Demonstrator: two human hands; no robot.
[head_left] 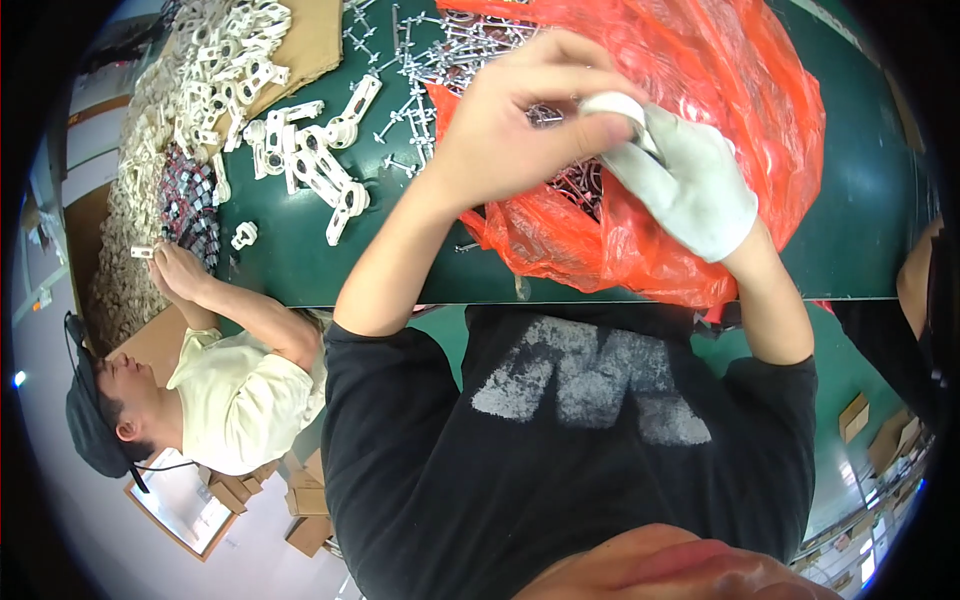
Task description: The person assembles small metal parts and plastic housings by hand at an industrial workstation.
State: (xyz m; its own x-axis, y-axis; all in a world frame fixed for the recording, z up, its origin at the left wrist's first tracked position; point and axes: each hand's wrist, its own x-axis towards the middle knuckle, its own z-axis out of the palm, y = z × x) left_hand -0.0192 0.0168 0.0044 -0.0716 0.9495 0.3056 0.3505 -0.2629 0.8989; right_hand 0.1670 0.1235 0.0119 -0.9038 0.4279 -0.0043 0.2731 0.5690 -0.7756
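My bare left hand [530, 120] is closed around a small white rounded plastic part [615, 104], with the thumb pressed against its near side. On my right hand [690, 185] is a pale work glove, and its fingers meet the same part from the right. The gloved fingertips are partly hidden behind the part and my left thumb. Both hands are above an open red plastic bag [770, 120] that holds many small metal pieces [578, 190]. More thin silvery metal pins [470, 50] lie heaped beyond my left hand.
Several white plastic parts [320, 175] lie on the green table [290, 260] to the left. Behind them is a large pile of similar parts [235, 50], partly on cardboard [310, 45]. At the left, a co-worker [240, 400] in a hat handles a small white part beside dark-and-red pieces [190, 205].
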